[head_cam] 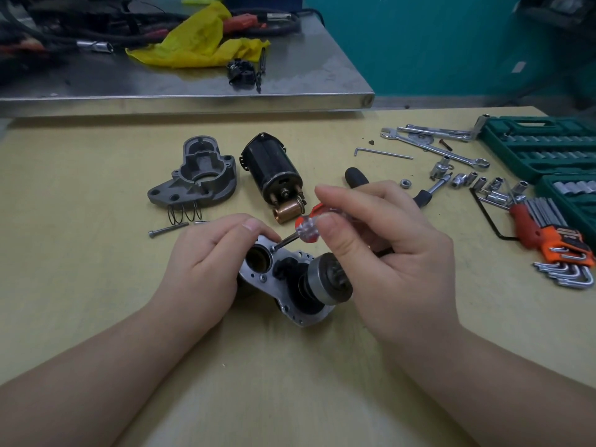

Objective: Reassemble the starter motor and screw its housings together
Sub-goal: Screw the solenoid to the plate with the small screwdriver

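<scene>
The motor housing, a silver plate with a round opening and a black gear drum sticking out toward the right, lies on the yellow table between the two hands. The left hand grips its left end, fingers curled over the plate's top edge and thumb pressed near the round opening. Just beside that thumb, the metal tip of a small screwdriver sits on a screw in the plate. The right hand pinches the screwdriver's clear and red handle between thumb and curled fingertips, the index finger stretched over the top.

Beyond the left fingers lie a long bolt, a short pin and two springs, and past those a grey cast cover with its hollow side up. Beyond the right fingertips a black motor body lies on its side, with a copper sleeve touching its near end. Behind the right hand a black-handled ratchet pokes out. Further right are loose sockets, wrenches, an L-shaped key, an orange holder of hex keys and a green tool case. At the far side a steel bench carries a yellow rag and cables.
</scene>
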